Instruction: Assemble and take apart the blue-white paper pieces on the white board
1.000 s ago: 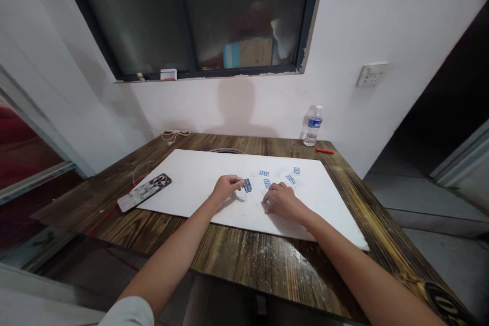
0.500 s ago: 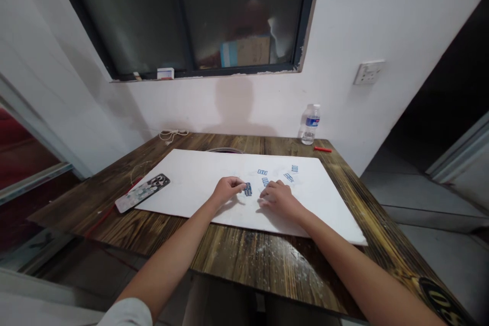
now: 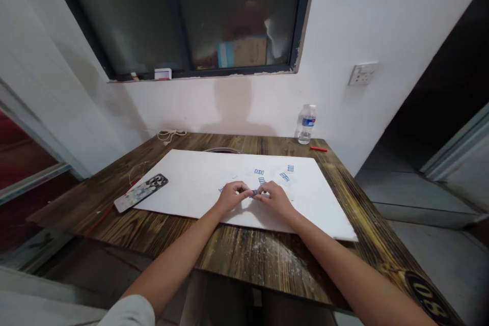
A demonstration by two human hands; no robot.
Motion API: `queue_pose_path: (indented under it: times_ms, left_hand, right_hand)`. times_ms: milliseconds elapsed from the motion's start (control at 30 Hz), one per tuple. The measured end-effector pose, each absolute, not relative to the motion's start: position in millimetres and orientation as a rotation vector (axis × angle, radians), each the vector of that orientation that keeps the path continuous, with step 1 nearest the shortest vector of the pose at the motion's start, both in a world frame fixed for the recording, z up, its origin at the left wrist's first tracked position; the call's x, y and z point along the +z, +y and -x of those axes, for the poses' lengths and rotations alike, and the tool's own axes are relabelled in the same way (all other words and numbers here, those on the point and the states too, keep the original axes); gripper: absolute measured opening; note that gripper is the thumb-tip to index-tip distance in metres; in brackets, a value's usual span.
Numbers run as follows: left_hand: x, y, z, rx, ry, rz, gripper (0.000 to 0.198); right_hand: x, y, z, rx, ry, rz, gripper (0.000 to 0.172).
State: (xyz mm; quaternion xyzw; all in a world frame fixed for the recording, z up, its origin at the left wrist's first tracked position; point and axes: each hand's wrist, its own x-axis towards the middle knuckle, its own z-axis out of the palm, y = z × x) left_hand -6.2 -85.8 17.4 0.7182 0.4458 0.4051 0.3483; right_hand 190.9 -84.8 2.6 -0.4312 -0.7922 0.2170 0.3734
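Both hands meet over the white board [image 3: 191, 183], pinching one small dark blue slotted piece [image 3: 254, 193] between them. My left hand [image 3: 234, 196] grips its left end with thumb and fingertips. At the opposite end, the fingers of my right hand [image 3: 275, 197] are closed on it. Just beyond the fingers lies a blue slotted piece [image 3: 262, 181], with another blue slotted piece [image 3: 259, 171] behind it. Farther right are a tilted blue piece [image 3: 284, 177] and an upright-lying blue piece [image 3: 291, 168]. A bit of blue [image 3: 220, 189] shows left of my left hand, mostly hidden.
A phone in a patterned case [image 3: 141, 193] overlaps the board's left edge. On the wooden table [image 3: 244, 260] behind the board are a white cable [image 3: 170, 135], a water bottle [image 3: 307, 125] and a red pen-like stick [image 3: 318, 149]. The wall with a window stands behind.
My right hand has come left and my left hand slightly right, so they now meet at the blue piece. Before, only my left hand held it. The view has shifted slightly.
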Motion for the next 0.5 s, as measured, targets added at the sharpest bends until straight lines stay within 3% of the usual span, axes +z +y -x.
queue_pose_path:
  times_ms: [500]
  left_hand:
    - [10.5,-83.3,6.1,1.194,1.135,-1.562,0.037]
  right_hand:
    - [-0.6,-79.7,-201.6,0.7,-1.875,1.042,0.01]
